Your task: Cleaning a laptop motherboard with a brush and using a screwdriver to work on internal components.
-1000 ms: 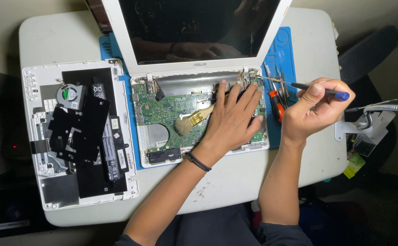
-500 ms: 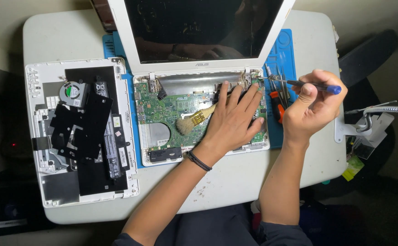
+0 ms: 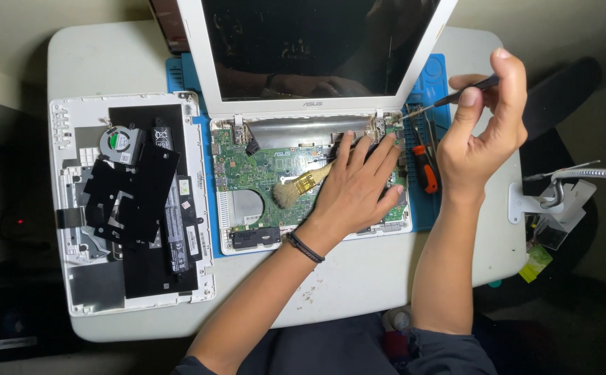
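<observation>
Worktop (image 3: 358,292) room is tight: the opened laptop (image 3: 303,177) fills the middle on a blue mat (image 3: 428,90), its raised screen (image 3: 310,48) leaning over the far edge, and the removed bottom cover (image 3: 126,201) takes the left side. Bare surface shows only along the near edge and at the right corners. The left hand (image 3: 358,191) lies flat and spread on the green circuit board (image 3: 261,170), over a small brush (image 3: 299,186). The right hand (image 3: 483,132) pinches a thin dark tool (image 3: 449,101), tip at the right hinge. An orange-handled screwdriver (image 3: 424,173) lies on the mat's right strip.
</observation>
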